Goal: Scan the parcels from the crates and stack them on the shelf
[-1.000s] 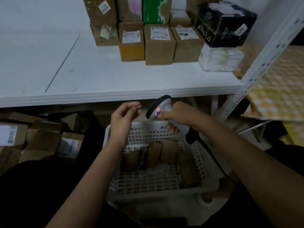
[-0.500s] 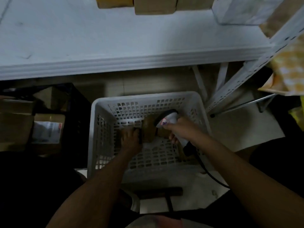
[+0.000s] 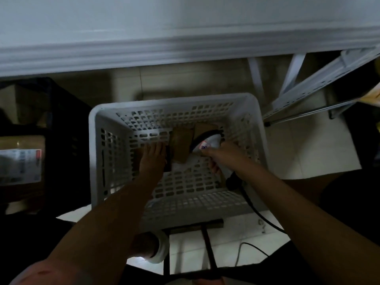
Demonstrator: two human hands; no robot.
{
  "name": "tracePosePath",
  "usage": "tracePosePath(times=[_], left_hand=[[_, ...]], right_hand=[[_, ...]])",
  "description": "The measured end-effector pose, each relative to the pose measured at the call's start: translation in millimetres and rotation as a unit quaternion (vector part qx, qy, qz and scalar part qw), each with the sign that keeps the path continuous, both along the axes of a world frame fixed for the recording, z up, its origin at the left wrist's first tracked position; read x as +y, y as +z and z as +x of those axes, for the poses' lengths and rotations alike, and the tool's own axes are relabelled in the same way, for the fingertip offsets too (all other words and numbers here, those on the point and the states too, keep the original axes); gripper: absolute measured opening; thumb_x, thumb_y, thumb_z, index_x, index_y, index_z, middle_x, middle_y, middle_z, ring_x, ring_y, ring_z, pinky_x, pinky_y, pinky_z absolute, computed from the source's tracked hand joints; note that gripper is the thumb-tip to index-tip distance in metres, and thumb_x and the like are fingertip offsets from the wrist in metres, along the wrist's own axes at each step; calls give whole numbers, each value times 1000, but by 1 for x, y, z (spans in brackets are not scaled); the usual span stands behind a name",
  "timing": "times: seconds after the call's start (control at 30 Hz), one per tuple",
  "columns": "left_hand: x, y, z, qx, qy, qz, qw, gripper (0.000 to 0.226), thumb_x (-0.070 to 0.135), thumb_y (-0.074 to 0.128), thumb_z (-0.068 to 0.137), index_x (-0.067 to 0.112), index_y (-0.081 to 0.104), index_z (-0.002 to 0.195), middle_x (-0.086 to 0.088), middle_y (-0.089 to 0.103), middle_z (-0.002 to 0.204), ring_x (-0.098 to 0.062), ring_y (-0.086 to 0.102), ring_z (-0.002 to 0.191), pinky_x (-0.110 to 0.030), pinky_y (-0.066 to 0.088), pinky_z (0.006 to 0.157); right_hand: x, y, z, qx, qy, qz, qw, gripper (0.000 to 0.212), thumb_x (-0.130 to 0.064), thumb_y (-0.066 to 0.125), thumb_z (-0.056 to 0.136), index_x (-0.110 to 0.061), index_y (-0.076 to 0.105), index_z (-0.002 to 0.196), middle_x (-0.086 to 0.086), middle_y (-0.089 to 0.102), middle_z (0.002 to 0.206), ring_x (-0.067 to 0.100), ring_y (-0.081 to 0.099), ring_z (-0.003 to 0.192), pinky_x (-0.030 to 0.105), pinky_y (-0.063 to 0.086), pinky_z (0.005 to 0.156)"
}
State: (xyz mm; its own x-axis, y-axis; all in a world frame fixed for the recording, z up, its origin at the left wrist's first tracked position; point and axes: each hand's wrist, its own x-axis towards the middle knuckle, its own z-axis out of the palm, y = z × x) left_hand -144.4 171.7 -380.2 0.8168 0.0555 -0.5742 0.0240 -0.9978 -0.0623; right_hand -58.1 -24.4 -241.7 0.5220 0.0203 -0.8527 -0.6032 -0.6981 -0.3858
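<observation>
White perforated crate (image 3: 96,153): one, on the floor below the shelf (image 3: 185,27).
Brown parcels inside it: three plainly seen — one under the left hand (image 3: 153,159), a middle parcel (image 3: 182,145), a rear parcel (image 3: 205,128); any others are hidden.
Handheld scanner (image 3: 207,144): one, corded, in the right hand (image 3: 224,156).
Black crate (image 3: 61,128): one, at left.
Labelled parcel (image 3: 20,165) at the left edge: one.
Hands: two.
Tape roll (image 3: 161,248): one.
</observation>
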Motion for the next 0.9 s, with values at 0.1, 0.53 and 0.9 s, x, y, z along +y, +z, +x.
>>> tracePosePath(times=[0.1, 0.53, 0.9], left_hand=[[8, 7, 3, -2, 15, -17, 1000, 105, 48, 72, 83, 5, 10, 157, -17, 22, 156, -38, 21, 144, -50, 10, 121], [1, 145, 16, -72, 252, -277, 925, 113, 56, 83, 68, 12, 24, 154, -10, 27, 150, -30, 26, 143, -36, 28, 115], [-19, 301, -22, -204, 243, -602, 733, 99, 36, 92, 62, 28, 39, 144, 14, 51, 134, 12, 58, 110, -14, 52, 87]], right_hand=[[2, 5, 4, 6, 6, 12, 1000, 46, -46, 69, 87, -4, 66, 67, 6, 63, 47, 19, 61, 43, 28, 51, 52], [-5, 98, -5, -121, -5, 154, 981, 28, -30, 63, 95, -2, 65, 94, 8, 63, 56, 18, 58, 44, 23, 46, 44], [-55, 220, -32, -323, -104, 275, 900, 33, -31, 65, 93, 1, 68, 85, 11, 67, 62, 22, 60, 51, 27, 50, 51]])
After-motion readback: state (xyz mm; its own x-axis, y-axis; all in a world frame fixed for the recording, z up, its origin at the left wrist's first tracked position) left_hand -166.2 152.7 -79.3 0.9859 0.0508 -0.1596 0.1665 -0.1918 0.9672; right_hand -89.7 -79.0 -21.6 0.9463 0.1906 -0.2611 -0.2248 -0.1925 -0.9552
